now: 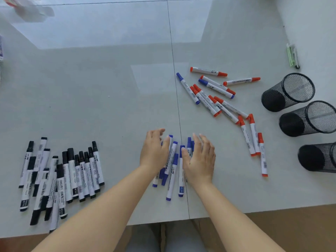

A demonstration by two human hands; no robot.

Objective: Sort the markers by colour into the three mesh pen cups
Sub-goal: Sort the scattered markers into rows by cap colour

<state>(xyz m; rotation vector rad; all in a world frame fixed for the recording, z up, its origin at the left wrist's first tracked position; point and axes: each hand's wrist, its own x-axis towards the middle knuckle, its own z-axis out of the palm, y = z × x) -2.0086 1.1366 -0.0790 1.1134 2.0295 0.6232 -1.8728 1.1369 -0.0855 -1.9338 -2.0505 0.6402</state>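
A bunch of blue markers (173, 166) lies near the table's front edge, between my two hands. My left hand (154, 150) rests flat against the bunch's left side and my right hand (200, 159) against its right side, fingers spread, gripping nothing. Several black markers (63, 175) lie heaped at the front left. Red markers (227, 104), with two blue ones (188, 88) mixed in, are scattered to the right of centre. Three black mesh pen cups (289, 91) (309, 117) (320, 157) stand in a row at the right edge, all looking empty.
A green and white pen-like object (292, 55) lies at the far right. The grey table (91, 88) has a seam running down its middle. A blurred red and white thing (27, 6) sits at the far left corner.
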